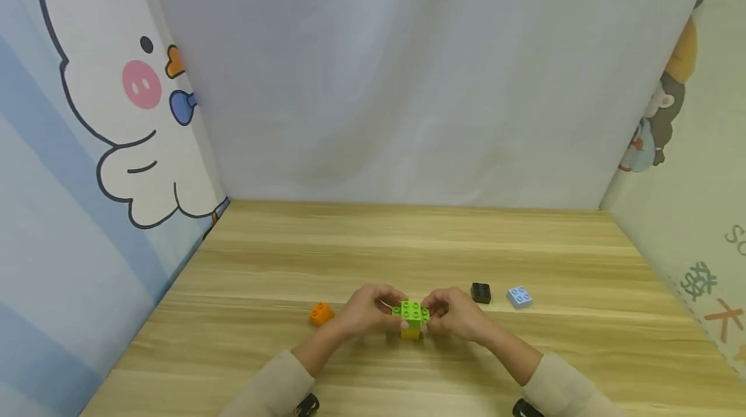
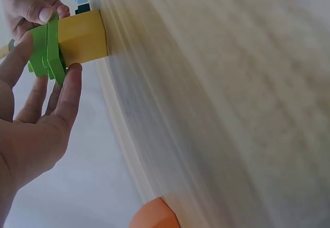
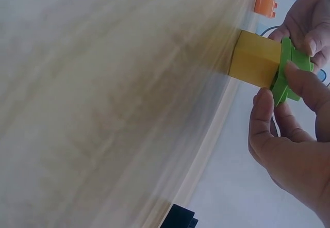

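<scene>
My left hand [image 1: 364, 309] and right hand [image 1: 456, 313] pinch the flat green studded plastic plates [image 1: 410, 312] atop the yellow plastic block [image 1: 410, 333] on the wooden desk [image 1: 408, 242]; I judge even, square downward pressure is required.

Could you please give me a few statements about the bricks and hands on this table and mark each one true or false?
1. Both hands hold the green brick. True: the left hand and the right hand pinch it from either side.
2. The green brick sits on a red brick. False: it sits on a yellow brick.
3. The orange brick lies on the table, apart from the hands on the left hand's side. True.
4. The black brick is stacked on the light blue brick. False: they lie side by side on the table, apart.
</scene>
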The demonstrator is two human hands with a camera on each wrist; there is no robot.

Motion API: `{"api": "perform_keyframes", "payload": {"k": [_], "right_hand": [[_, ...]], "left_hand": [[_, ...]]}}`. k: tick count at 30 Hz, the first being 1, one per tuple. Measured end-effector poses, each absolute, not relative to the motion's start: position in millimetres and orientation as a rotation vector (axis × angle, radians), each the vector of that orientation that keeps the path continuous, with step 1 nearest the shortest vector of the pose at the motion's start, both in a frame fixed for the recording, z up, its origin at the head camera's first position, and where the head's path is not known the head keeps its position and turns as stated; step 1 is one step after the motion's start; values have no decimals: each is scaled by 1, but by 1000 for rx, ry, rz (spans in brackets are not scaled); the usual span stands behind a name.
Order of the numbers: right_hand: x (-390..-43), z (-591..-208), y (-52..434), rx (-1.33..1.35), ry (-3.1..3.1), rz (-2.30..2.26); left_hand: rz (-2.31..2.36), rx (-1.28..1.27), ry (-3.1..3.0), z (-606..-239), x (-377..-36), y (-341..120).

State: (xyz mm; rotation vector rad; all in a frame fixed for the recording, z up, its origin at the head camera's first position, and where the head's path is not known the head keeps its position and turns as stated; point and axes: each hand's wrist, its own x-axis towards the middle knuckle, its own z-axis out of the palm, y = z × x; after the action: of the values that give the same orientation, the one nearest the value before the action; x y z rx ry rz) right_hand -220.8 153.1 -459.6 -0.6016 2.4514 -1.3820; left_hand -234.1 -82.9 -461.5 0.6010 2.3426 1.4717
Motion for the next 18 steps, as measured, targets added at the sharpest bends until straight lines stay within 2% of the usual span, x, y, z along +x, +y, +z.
{"api": "perform_keyframes", "payload": {"k": [18], "right_hand": [[-223,-461,154,-557,2442,-1383]], "left_hand": [[1475,583,2341,-467,-233,-86]]}}
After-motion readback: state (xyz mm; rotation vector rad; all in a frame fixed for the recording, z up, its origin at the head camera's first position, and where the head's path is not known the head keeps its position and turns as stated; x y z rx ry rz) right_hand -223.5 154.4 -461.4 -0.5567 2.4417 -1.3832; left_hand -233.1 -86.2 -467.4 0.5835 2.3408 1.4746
